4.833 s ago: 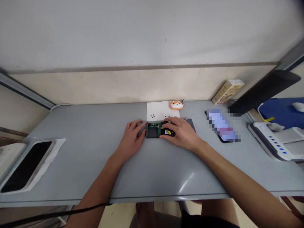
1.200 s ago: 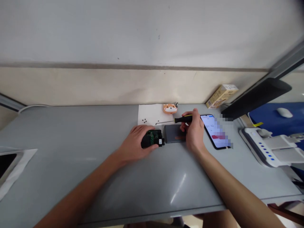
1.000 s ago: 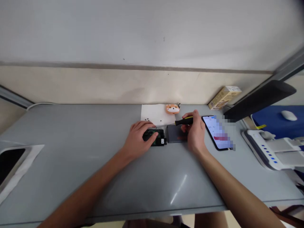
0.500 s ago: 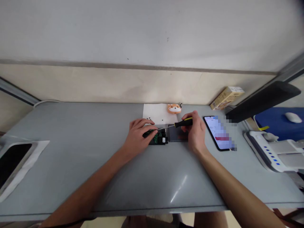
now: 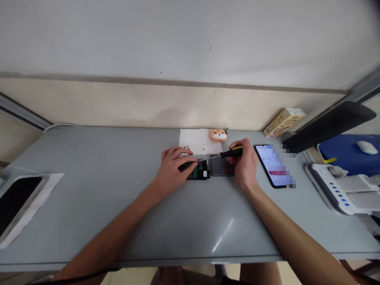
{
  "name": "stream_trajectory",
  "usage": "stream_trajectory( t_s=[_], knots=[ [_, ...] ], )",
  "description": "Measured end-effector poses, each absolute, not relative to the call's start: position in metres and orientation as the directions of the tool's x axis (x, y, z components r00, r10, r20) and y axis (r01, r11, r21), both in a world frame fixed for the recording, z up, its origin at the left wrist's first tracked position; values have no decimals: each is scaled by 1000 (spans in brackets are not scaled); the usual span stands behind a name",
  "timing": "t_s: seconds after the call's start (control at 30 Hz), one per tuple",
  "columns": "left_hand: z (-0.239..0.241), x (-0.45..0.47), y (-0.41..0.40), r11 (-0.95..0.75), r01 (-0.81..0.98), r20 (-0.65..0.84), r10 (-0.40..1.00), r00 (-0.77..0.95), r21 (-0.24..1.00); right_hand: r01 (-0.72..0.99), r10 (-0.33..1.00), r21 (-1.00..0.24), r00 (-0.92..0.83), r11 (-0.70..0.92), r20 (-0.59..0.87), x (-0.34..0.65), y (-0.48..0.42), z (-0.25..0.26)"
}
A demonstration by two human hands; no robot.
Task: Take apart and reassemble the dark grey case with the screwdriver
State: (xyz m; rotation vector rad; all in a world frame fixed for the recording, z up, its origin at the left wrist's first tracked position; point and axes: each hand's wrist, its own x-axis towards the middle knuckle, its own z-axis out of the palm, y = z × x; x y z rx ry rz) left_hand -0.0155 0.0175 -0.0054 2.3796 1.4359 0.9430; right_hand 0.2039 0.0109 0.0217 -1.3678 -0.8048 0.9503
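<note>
My right hand [image 5: 246, 166] is closed round the black-and-yellow handle of a screwdriver [image 5: 231, 152]. The shaft points left, and its tip meets the thumb and index finger of my left hand [image 5: 174, 165]. That hand is closed over the left part of a green circuit board [image 5: 199, 171] in a black frame, covering much of it; what lies at the screwdriver's tip is too small to make out. Right of the board, partly behind my right fingers, lies a dark flat casing [image 5: 219, 168]. Several tiny black screws [image 5: 186, 147] rest on a white paper sheet [image 5: 194, 138] behind.
An orange dog-face case [image 5: 218, 135] sits on the paper. To the right are a lit phone [image 5: 271, 166], a carton [image 5: 284, 122], a black upright panel [image 5: 329, 126] and a white power strip [image 5: 335, 190]. A dark-screened device [image 5: 19, 202] lies far left on the grey table [image 5: 103, 166].
Both hands, the screwdriver and the circuit board keep almost the same places. The whole view has shifted very slightly.
</note>
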Motion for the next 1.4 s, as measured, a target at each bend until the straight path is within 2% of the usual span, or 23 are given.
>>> stream_trajectory(
  t_s=[0.4, 0.73, 0.97, 1.33, 1.4],
  knots=[
    [-5, -14, 19, -500, 710, 379, 860, 340, 496, -67, 902, -997, 428, -24, -51, 203, 10, 24],
    [-2, -34, 15, -472, 688, 154, 868, 472, 551, -50, 906, -996, 416, -69, -84, 206, 11, 25],
    [-3, -23, 16, -565, 657, 161, 806, 570, 499, -68, 885, -995, 455, -74, -97, 208, 15, 23],
    [-7, -26, 15, -569, 652, 201, 809, 552, 501, -77, 878, -994, 466, -82, -109, 211, 17, 21],
    [-4, -28, 15, -550, 678, 240, 831, 501, 488, -82, 878, -993, 466, -82, -111, 211, 17, 21]
  ],
)
